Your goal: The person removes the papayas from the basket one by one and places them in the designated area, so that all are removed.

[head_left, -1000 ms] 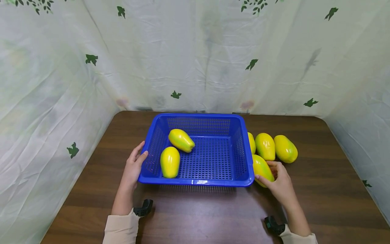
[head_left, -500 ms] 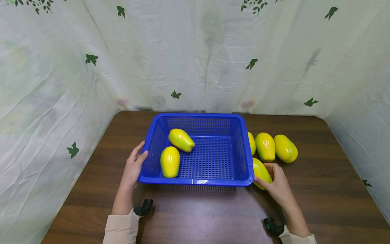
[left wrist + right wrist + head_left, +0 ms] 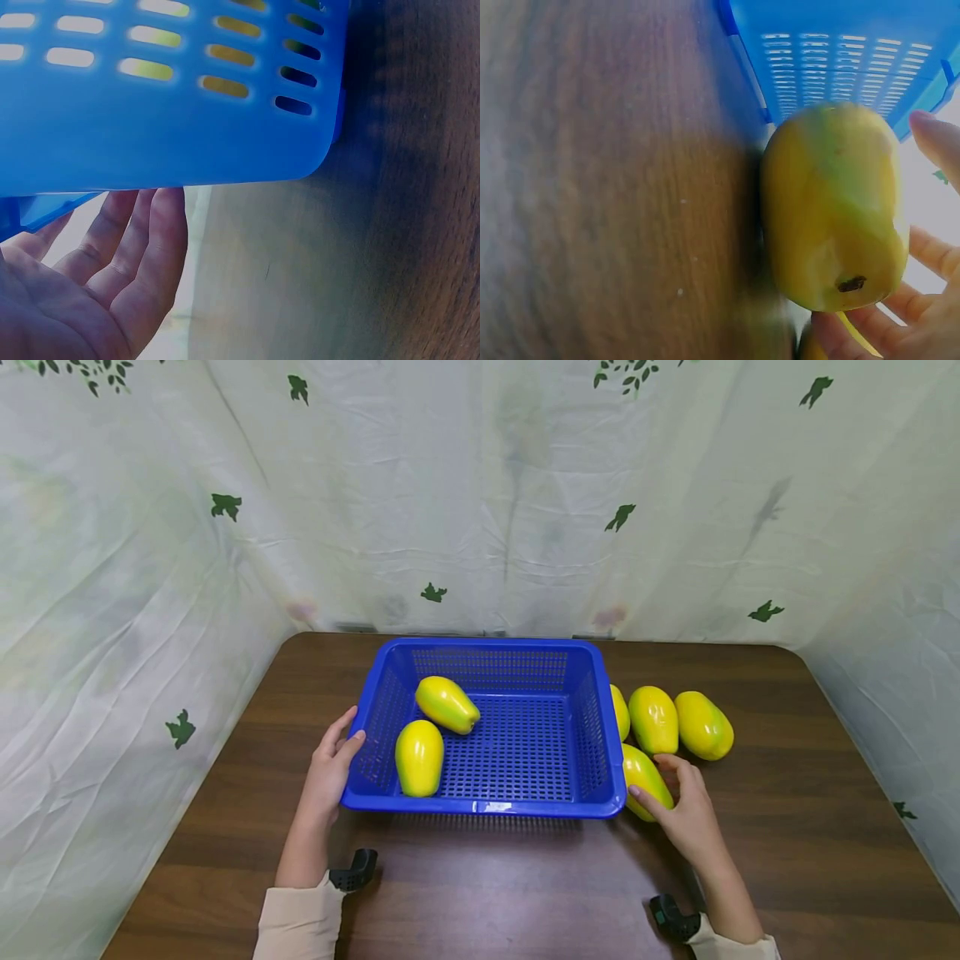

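A blue basket [image 3: 483, 808] stands on the table with two yellow-green fruits [image 3: 419, 758] [image 3: 447, 704] inside, in its left part. At the basket's left rim, my left hand [image 3: 327, 777] holds on, thumb at the rim; the left wrist view shows its fingers [image 3: 161, 232] against the basket [image 3: 150, 142]. My right hand [image 3: 692, 814] grips a yellow-green fruit [image 3: 647, 783] just outside the right wall, fingers round its far side and thumb on the near side. In the right wrist view this fruit [image 3: 836, 210] lies close to the basket [image 3: 840, 30], with fingers [image 3: 877, 326] partly hidden behind it.
Three more fruits [image 3: 620, 714] [image 3: 653, 720] [image 3: 703, 726] lie behind the right hand, the leftmost partly hidden by the basket. Brown tabletop [image 3: 795, 793] extends to the right. A pale curtain [image 3: 480, 510] with leaf prints hangs beyond the table's back edge.
The fruit at my right hand shifted slightly toward the near edge and then back, the hand moving with it. My left hand and the basket have stayed in place.
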{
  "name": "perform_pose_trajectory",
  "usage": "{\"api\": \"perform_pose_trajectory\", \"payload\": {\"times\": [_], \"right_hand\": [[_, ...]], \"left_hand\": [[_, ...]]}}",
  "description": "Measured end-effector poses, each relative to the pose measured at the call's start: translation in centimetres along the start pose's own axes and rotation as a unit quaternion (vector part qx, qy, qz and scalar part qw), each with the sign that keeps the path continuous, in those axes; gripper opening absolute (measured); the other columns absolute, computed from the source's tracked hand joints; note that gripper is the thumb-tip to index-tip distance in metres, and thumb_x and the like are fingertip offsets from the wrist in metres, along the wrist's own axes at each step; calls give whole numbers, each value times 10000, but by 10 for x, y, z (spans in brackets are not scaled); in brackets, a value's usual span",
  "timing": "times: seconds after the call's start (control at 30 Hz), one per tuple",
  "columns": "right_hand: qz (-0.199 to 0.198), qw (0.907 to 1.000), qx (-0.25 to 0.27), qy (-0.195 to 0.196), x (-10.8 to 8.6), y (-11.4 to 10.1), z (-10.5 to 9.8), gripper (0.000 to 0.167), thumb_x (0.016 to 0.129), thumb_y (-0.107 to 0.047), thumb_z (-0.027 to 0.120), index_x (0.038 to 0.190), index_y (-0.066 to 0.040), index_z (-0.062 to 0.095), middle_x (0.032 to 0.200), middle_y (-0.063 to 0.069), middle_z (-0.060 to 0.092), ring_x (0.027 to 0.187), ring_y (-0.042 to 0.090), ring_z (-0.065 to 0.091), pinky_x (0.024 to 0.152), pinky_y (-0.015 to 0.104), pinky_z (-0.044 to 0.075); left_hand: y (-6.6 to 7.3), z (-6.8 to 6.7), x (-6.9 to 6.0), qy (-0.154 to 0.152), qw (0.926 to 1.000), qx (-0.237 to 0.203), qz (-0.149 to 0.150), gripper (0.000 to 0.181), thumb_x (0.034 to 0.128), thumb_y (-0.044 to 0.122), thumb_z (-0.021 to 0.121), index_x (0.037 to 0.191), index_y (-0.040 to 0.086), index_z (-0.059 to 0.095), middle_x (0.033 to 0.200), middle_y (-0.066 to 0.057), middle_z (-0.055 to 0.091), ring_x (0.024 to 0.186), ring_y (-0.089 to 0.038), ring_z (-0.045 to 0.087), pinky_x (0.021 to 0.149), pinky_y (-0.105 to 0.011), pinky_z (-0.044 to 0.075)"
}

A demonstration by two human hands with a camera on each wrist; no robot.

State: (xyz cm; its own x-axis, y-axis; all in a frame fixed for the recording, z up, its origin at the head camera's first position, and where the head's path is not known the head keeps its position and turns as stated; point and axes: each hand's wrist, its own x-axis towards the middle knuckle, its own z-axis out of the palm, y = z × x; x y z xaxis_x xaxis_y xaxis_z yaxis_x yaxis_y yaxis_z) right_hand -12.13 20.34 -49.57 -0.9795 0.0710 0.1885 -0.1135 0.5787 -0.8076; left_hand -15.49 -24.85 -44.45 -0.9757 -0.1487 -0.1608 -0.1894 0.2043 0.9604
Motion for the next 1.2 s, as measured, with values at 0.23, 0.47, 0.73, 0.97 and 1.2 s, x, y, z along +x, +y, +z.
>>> {"api": "perform_pose_trajectory", "payload": {"times": [0.23, 0.47, 0.73, 0.97, 1.2], "right_hand": [[-6, 10000, 19, 81, 1, -4, -5, 603, 791, -243, 699, 1237, 24, 394, 1179, 195, 400, 1058, 365, 402, 849, 517, 357], [-172, 9995, 80, 243, 7, -14, -11, 576, 789, -212, 704, 1229, 18, 412, 1180, 176, 429, 1055, 336, 411, 862, 475, 337], [-341, 9988, 52, 355, 16, -26, -19, 595, 792, -215, 701, 1251, 23, 407, 1218, 178, 437, 1058, 330, 414, 869, 496, 337], [-364, 9987, 52, 355, 25, -39, -30, 612, 808, -255, 680, 1281, -4, 384, 1246, 173, 424, 1088, 360, 399, 874, 543, 321], [-482, 9978, 113, 437, 36, -51, -37, 601, 802, -252, 685, 1277, -23, 397, 1234, 161, 435, 1076, 357, 405, 853, 562, 328]], "left_hand": [[1, 0, 0, 10, 10000, -2, -11, 528, 931, 421, 419, 1418, 296, 259, 1231, -168, 440, 1003, -298, 492, 772, -320, 467], [1, 0, 0, 3, 10000, -17, -31, 524, 932, 418, 418, 1417, 300, 260, 1232, -168, 438, 1006, -296, 492, 775, -324, 466], [1, 0, 0, -5, 10000, -58, -9, 527, 934, 413, 418, 1420, 292, 256, 1225, -167, 440, 992, -290, 499, 759, -308, 473], [1, 0, 0, -22, 10000, -48, -2, 526, 932, 418, 418, 1418, 296, 258, 1224, -166, 441, 987, -292, 502, 753, -306, 477], [1, 0, 0, -8, 10000, -28, -15, 534, 933, 419, 415, 1423, 282, 251, 1226, -169, 439, 987, -296, 497, 757, -310, 474]]}}
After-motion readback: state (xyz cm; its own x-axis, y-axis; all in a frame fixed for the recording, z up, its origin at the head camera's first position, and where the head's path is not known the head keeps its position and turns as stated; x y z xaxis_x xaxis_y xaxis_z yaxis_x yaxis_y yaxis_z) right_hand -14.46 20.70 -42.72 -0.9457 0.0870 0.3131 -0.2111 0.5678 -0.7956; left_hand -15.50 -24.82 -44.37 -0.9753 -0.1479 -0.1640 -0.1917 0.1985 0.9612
